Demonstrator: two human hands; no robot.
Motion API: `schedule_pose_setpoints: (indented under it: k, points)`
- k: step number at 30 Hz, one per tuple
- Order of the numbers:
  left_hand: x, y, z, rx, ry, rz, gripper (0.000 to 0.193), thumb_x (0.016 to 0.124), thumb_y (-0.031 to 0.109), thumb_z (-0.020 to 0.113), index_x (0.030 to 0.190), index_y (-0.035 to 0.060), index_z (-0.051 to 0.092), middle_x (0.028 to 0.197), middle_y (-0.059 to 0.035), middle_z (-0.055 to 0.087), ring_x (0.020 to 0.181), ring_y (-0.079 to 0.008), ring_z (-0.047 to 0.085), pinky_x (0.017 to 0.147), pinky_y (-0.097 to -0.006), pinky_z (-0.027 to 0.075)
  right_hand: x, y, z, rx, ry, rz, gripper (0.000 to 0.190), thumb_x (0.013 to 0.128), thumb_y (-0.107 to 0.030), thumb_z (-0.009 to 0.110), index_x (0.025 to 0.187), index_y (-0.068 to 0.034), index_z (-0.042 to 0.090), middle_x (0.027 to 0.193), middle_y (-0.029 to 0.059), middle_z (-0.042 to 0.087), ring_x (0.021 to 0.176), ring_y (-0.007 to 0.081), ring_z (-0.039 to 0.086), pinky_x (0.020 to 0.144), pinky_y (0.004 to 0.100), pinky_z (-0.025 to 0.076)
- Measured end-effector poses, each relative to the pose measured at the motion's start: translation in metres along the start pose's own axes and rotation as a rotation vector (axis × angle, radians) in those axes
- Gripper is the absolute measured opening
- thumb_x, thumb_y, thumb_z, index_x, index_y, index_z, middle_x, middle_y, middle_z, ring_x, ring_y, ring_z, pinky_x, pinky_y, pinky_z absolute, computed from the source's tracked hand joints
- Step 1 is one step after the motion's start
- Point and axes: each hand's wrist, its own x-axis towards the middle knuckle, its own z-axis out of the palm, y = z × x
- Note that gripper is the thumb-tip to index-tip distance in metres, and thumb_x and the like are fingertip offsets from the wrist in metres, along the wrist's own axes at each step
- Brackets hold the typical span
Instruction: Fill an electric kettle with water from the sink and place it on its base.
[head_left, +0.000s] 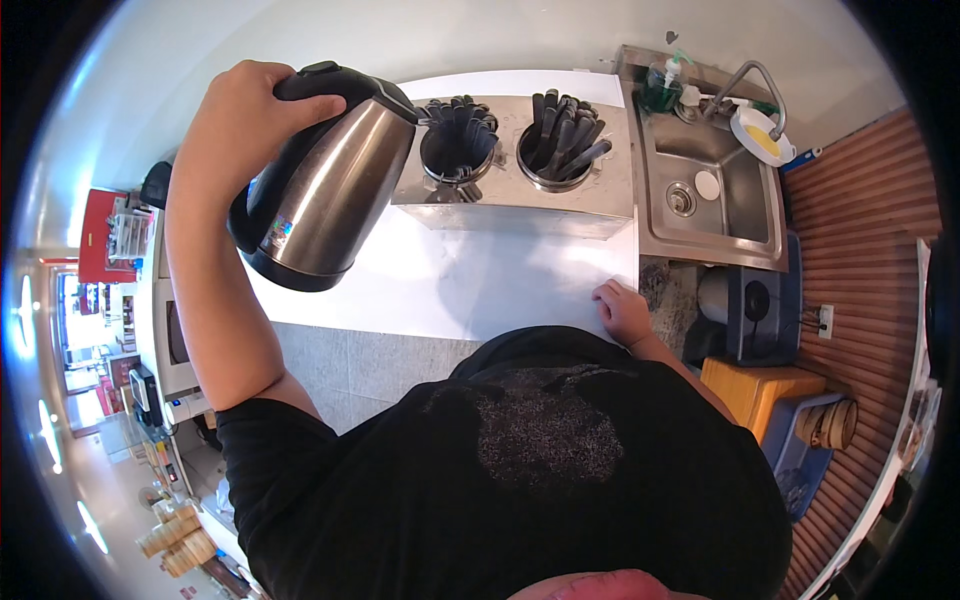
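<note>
My left hand (247, 112) grips the black handle of a stainless steel electric kettle (330, 191). The kettle leans to the right, its spout beside the left of two round metal cutlery holders. Whether liquid is flowing cannot be made out. That left holder (459, 169) contains several dark-handled utensils, and the right holder (556, 180) is packed with more. Both sit in a stainless steel stand (517, 214) on a white table (360, 289). My right hand (624, 309) rests with curled fingers at the table's near right edge, holding nothing.
Right of the table is a steel sink (720, 225) with a curved faucet (757, 71), a green soap dispenser (661, 86) and a white dish with a yellow sponge (763, 141). Blue bins (806, 465) and a wooden box (757, 386) stand by my right side. Bamboo steamers (184, 544) are stacked far left.
</note>
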Motion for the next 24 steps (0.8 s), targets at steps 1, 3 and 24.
schedule_pose_setpoints:
  k: [1, 3, 24]
  points:
    - [0.002, 0.0, 0.0, -0.013, -0.013, -0.023, 0.048, 0.087, 0.041, 0.084, 0.095, -0.0056, 0.079, 0.066, -0.0125, 0.067, 0.055, -0.0208, 0.063, 0.056, -0.0363, 0.051, -0.001, 0.001, 0.001, -0.007, 0.003, -0.003, 0.011, 0.089, -0.011, 0.067, 0.099, -0.014, 0.066, 0.095, 0.0065, 0.066, 0.082, 0.0343, 0.069, 0.069, 0.047, 0.057]
    - [0.004, 0.0, 0.001, -0.026, -0.027, -0.044, 0.048, 0.087, 0.041, 0.084, 0.095, -0.0055, 0.079, 0.066, -0.0123, 0.067, 0.055, -0.0206, 0.063, 0.055, -0.0362, 0.051, -0.002, 0.002, 0.001, -0.014, 0.008, -0.003, 0.011, 0.088, -0.011, 0.067, 0.099, -0.014, 0.066, 0.094, 0.0063, 0.066, 0.081, 0.0342, 0.069, 0.068, 0.0471, 0.057]
    - [0.019, -0.01, 0.005, -0.034, 0.004, 0.0, 0.049, 0.087, 0.047, 0.084, 0.093, -0.0022, 0.079, 0.063, -0.0085, 0.064, 0.053, -0.0174, 0.06, 0.052, -0.0346, 0.049, -0.002, 0.003, 0.002, -0.014, -0.028, 0.01, 0.011, 0.09, -0.012, 0.066, 0.1, -0.014, 0.066, 0.095, 0.0073, 0.066, 0.082, 0.0342, 0.069, 0.069, 0.0476, 0.057]
